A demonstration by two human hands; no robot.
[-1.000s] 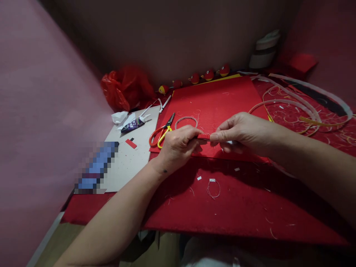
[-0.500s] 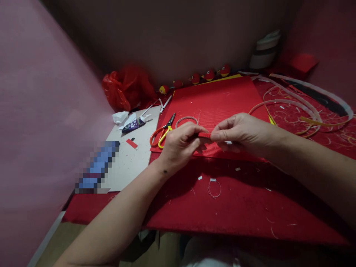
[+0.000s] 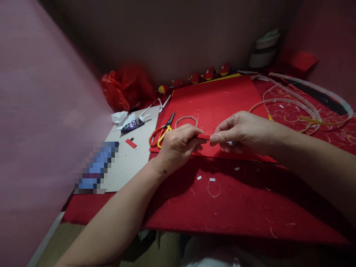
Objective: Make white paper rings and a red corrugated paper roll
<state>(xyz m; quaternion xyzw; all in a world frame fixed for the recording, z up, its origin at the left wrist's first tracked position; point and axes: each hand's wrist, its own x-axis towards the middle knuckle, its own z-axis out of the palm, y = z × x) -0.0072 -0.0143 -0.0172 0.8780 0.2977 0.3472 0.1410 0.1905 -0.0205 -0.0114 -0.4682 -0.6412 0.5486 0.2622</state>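
Note:
A short ridged red strip (image 3: 204, 137) is stretched between my two hands, above the near part of a red corrugated sheet (image 3: 217, 98). My left hand (image 3: 182, 142) pinches its left end, with the fingers curled and partly hidden behind the hand. The thumb and forefinger of my right hand (image 3: 236, 131) are closed on its right end. Just left of my left hand lie scissors (image 3: 162, 134) with red and yellow handles. A thin pale ring (image 3: 185, 118) rests on the sheet behind my left hand.
A glue tube (image 3: 132, 124) and a small red piece (image 3: 130, 143) lie on a grey board (image 3: 133, 159) at left. Several red bird-like figures (image 3: 208, 74) line the back. Curled strips (image 3: 306, 105) lie at right, a red bag (image 3: 125, 87) at back left.
Both hands still hold the red strip. The fingers of my left hand have shifted slightly and the strip sits a little lower. The whole view has moved slightly.

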